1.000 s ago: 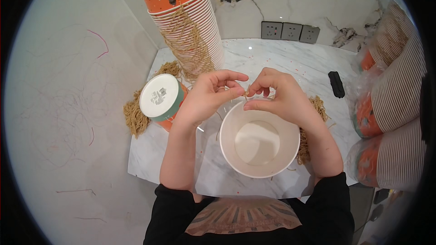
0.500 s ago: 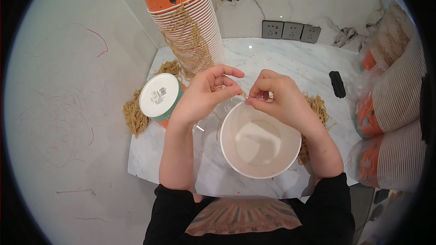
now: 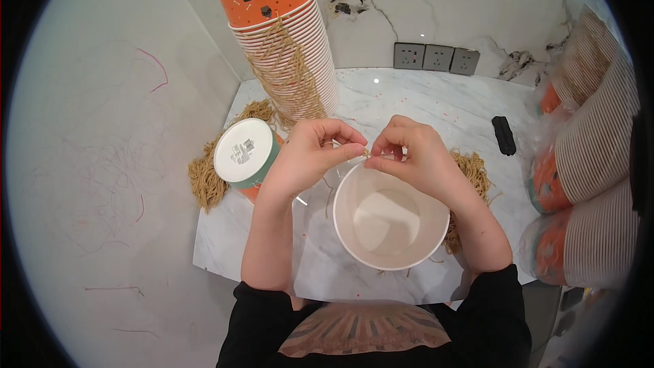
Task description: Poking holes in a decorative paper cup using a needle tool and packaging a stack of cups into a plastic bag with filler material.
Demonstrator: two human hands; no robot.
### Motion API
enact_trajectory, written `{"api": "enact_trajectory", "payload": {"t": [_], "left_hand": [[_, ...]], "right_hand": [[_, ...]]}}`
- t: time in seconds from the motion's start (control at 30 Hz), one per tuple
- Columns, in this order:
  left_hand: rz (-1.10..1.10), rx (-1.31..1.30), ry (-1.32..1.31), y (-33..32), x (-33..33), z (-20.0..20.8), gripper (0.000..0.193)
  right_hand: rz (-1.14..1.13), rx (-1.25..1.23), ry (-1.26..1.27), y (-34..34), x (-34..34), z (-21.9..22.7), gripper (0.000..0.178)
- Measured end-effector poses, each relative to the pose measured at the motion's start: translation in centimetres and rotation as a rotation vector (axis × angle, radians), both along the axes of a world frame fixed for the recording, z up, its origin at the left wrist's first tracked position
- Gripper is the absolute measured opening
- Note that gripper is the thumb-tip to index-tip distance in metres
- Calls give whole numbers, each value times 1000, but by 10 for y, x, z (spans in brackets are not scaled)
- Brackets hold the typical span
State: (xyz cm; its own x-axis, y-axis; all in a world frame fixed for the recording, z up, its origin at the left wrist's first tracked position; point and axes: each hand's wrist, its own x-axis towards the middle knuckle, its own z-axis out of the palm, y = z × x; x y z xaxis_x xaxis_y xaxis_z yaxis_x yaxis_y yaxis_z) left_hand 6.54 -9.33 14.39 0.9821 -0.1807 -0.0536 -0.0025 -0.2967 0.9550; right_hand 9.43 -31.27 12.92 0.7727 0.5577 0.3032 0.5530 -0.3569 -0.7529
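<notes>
My left hand (image 3: pixel 310 157) and my right hand (image 3: pixel 417 155) almost meet above the far rim of a white paper bucket (image 3: pixel 354 245). The fingertips of both pinch a short bit of tan cord (image 3: pixel 367 154). How the cord runs behind the fingers is hidden. The bucket stands upright with its mouth toward me, and only its pale inside shows. To the left, a second paper bucket (image 3: pixel 243 151), orange and green with a white base, lies tipped beside my left forearm. Tan cord bundles lie on both sides: a left bundle (image 3: pixel 207 180) and a right bundle (image 3: pixel 471 167).
A tall stack of nested paper buckets (image 3: pixel 325 71) with cords draped over it stands at the back left. Plastic-wrapped bucket stacks (image 3: pixel 599 140) line the right side. A black object (image 3: pixel 503 135) lies on the marble table (image 3: pixel 409 105). Wall sockets (image 3: pixel 437 58) are behind.
Both hands have come slightly lower and closer together, and my left fingers have closed in on the cord. The whole view has shifted a little; the bucket stays in place.
</notes>
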Motion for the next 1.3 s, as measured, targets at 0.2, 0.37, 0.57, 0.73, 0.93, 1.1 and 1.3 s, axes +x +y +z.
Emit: {"api": "enact_trajectory", "payload": {"t": [0.2,0.37,0.57,0.73,0.93,1.1,1.3], "left_hand": [[19,-80,-35,-12,-2,4,14],[58,-40,-163,-9,2,-7,14],[70,-28,-171,-5,2,-5,14],[15,104,-113,-9,-4,4,26],[-85,128,-149,-17,0,-3,25],[-43,193,-137,-16,-3,2,17],[-53,248,-131,-11,-3,3,16]], "right_hand": [[11,-32,-30,0,-1,-2,21],[44,-33,-41,0,0,-3,15],[31,-88,4,-5,-2,4,16],[26,-72,67,-7,-2,5,16],[-5,-59,87,-7,-1,4,15],[5,-53,98,-9,-2,5,15],[27,-94,105,-10,-1,9,15]]}}
